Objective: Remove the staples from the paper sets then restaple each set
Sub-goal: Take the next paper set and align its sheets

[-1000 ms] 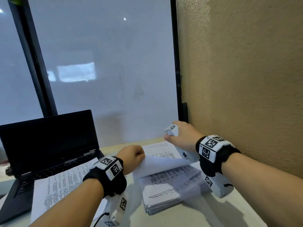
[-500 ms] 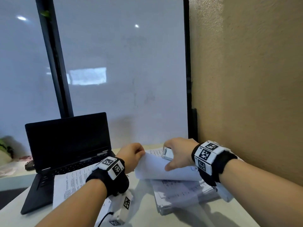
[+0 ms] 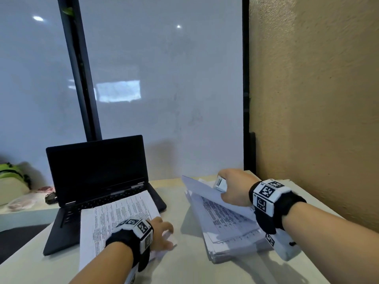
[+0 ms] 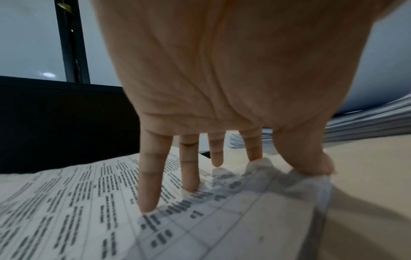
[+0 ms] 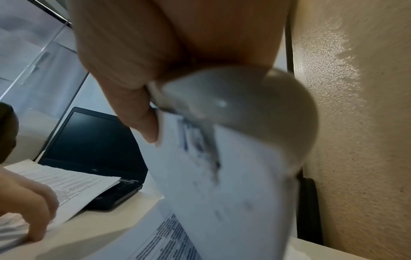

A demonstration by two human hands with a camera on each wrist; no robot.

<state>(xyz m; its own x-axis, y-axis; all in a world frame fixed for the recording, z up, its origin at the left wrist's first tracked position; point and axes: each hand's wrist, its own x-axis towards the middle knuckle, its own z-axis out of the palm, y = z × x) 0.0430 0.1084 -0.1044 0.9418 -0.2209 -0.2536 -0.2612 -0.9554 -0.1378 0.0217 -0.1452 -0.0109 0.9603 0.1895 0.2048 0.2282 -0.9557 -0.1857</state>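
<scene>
The right hand (image 3: pixel 235 187) hides most of the stapler (image 3: pixel 220 183), and the lifted sheet (image 5: pixel 222 184) is blurred past reading.

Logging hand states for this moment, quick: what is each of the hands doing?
Left hand: open, fingertips resting on the printed sheets.
Right hand: closed, gripping a stapler and a lifted sheet.

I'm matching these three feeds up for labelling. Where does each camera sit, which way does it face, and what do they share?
Head: worn on the head, faces forward and down at the desk; shows both forearms, left hand, right hand.
Left wrist: looks along spread fingers touching the printed sheet.
Right wrist: looks along the hand gripping a stapler and lifted page.
Shared: the laptop shows in all three.
</scene>
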